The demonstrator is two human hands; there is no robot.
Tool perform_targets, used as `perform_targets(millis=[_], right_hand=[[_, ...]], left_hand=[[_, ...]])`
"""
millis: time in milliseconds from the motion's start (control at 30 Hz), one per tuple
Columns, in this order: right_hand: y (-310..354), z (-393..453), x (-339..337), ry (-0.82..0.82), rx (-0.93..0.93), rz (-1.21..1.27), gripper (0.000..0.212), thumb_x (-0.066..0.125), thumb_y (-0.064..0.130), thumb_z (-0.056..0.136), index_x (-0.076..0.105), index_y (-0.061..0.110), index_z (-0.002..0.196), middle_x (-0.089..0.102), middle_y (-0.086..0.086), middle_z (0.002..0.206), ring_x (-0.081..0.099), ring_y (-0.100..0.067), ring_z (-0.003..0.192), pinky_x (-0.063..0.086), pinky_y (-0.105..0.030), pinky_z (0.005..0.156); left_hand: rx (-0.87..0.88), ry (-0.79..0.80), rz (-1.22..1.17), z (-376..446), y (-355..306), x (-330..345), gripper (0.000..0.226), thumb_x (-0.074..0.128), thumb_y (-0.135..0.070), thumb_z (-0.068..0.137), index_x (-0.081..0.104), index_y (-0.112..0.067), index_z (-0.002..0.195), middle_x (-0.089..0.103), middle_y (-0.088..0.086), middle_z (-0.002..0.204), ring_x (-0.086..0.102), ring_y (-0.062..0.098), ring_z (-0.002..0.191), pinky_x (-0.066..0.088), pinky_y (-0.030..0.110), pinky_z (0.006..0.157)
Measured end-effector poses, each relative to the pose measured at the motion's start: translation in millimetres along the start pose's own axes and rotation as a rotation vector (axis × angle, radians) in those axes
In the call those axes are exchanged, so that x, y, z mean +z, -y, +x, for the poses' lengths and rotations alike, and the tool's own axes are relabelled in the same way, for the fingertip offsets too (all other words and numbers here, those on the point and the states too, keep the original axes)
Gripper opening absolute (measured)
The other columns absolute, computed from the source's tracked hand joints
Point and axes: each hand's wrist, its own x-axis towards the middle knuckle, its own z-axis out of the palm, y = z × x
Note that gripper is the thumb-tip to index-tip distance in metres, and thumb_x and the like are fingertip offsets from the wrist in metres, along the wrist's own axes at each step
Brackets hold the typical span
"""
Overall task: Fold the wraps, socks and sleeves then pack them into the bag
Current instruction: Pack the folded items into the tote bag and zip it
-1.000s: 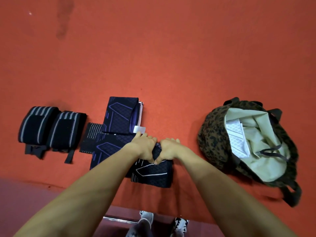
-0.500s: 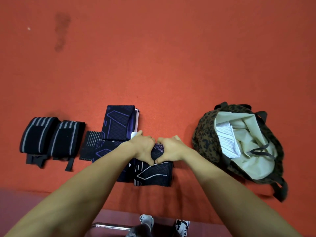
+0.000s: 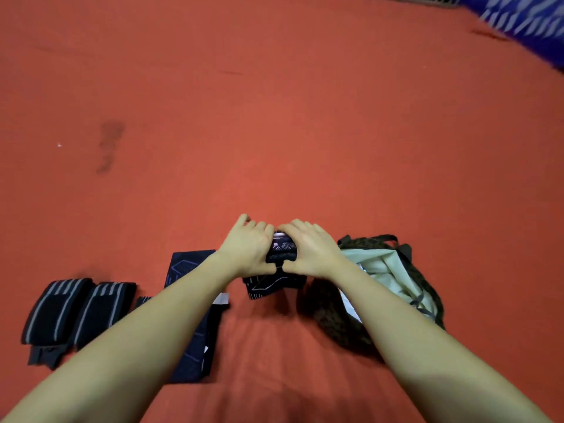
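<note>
Both hands lift the folded sleeve toward the bag.

Earlier the folded sleeve (image 3: pixel 276 277) lay pressed on the red mat (image 3: pixel 274 117) atop the other sleeves (image 3: pixel 195 315); now it hangs clear of them, just left of the open bag (image 3: pixel 332 325). The left hand (image 3: pixel 248 250) and right hand (image 3: pixel 309 250) curl round its top, thumbs meeting in front. Two rolled wraps (image 3: pixel 73 312) lie far left; bare mat stretches beyond.
</note>
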Motion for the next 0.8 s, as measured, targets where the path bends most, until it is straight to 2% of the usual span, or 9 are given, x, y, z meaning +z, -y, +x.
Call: perform_targets(millis=[100,233,300,433,567,700,800], right_hand=[[-21,-11,-26,-0.141,0.004,0.117,0.074,0.049,0.049,0.062,0.048,0.016,0.128,0.051,0.0,0.121,0.051,-0.023,0.106,0.04,-0.033,0.09],[-61,-32,-54,-0.293,0.082,0.283,0.071,0.066,0.029,0.074,0.038,0.014,0.137,0.041,0.0,0.137,0.05,-0.023,0.119,0.044,-0.036,0.094],[-87,-47,-63,-0.326,0.136,0.329,0.071,0.064,0.031,0.082,0.03,0.014,0.142,0.035,-0.001,0.143,0.048,-0.023,0.122,0.043,-0.037,0.095],[-148,-82,-66,-0.338,0.218,0.405,0.051,0.049,0.03,0.095,0.034,0.014,0.141,0.04,-0.003,0.139,0.048,-0.025,0.121,0.039,-0.039,0.099],[-199,-112,-60,-0.399,0.27,0.461,0.042,0.039,0.023,0.098,0.04,0.009,0.138,0.043,-0.006,0.137,0.045,-0.024,0.123,0.033,-0.035,0.103],[-231,-133,-40,-0.426,0.333,0.405,0.044,0.045,0.01,0.093,0.041,0.008,0.136,0.043,-0.005,0.138,0.045,-0.022,0.123,0.034,-0.035,0.104],[-250,-142,-14,-0.322,0.439,0.461,0.047,0.05,0.018,0.092,0.039,0.011,0.137,0.044,-0.005,0.135,0.045,-0.022,0.123,0.034,-0.036,0.104]], left_hand=[[-0.018,-0.091,-0.016,23,-11,-23,0.056,0.055,-0.055,0.075,0.05,-0.008,0.105,0.062,0.009,0.103,0.058,0.029,0.093,0.03,0.038,0.092],[-0.111,-0.212,-0.188,56,-42,-44,0.077,0.026,-0.066,0.059,0.048,-0.012,0.11,0.066,0.004,0.098,0.063,0.026,0.092,0.031,0.035,0.084],[-0.198,-0.215,-0.331,73,-65,-49,0.083,0.023,-0.067,0.055,0.044,-0.015,0.115,0.069,0.001,0.097,0.063,0.025,0.094,0.032,0.035,0.084],[-0.329,-0.172,-0.451,112,-120,-63,0.078,0.031,-0.066,0.058,0.042,-0.015,0.115,0.071,0.002,0.095,0.063,0.029,0.094,0.033,0.035,0.084],[-0.528,-0.12,-0.65,136,-179,-62,0.064,0.044,-0.056,0.061,0.047,-0.018,0.112,0.069,0.002,0.096,0.062,0.028,0.095,0.039,0.034,0.086],[-0.765,-0.141,-0.941,139,-221,-39,0.054,0.052,-0.052,0.061,0.05,-0.023,0.106,0.067,-0.004,0.092,0.061,0.027,0.093,0.047,0.038,0.088],[-0.897,-0.188,-1.052,136,-237,-24,0.05,0.056,-0.051,0.062,0.052,-0.026,0.106,0.066,-0.009,0.092,0.062,0.023,0.094,0.049,0.04,0.089]])
